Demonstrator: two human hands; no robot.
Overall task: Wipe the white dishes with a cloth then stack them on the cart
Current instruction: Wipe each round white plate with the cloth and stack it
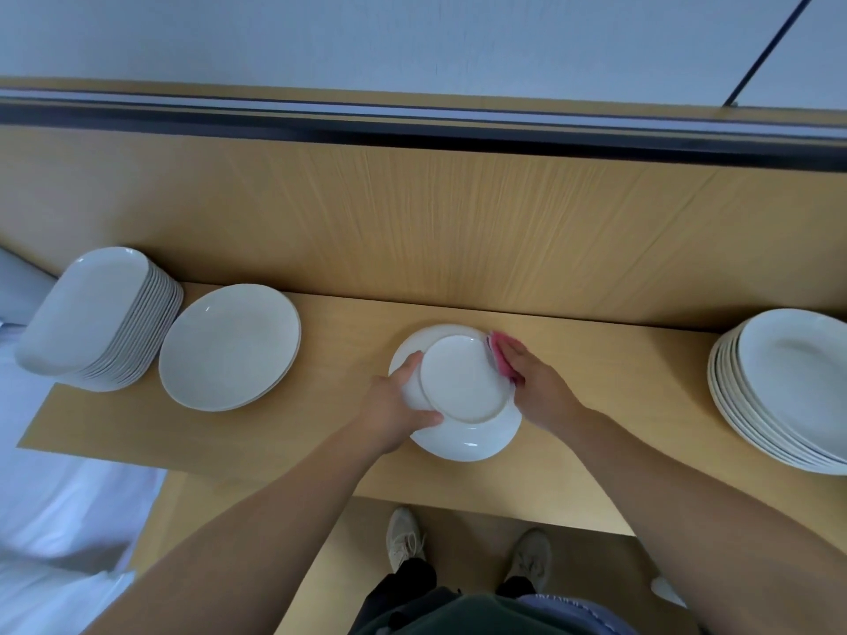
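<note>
Fingers of the left hand (398, 405) are curled round the left rim of a small plate (463, 378), with the thumb on its near edge and the index finger higher up the rim. Fingers of the right hand (536, 382) lie straight and together on a pink cloth (502, 355), pressing it against the right rim of the same plate; the right thumb is hidden.

The small plate sits at frame centre, directly over a large plate (467, 444) that rests on the wooden counter (596, 405). Contact between the two plates cannot be determined.

Both forearms run in from the bottom of the frame.

On the counter at left of centre lies a round plate stack (229, 346), well apart from the hands. Touching or just beside it, at far left, stands an oblong dish stack (87, 313). At the right edge is another plate stack (788, 387).

Two light shoes (403, 538) show on the floor at bottom centre.
</note>
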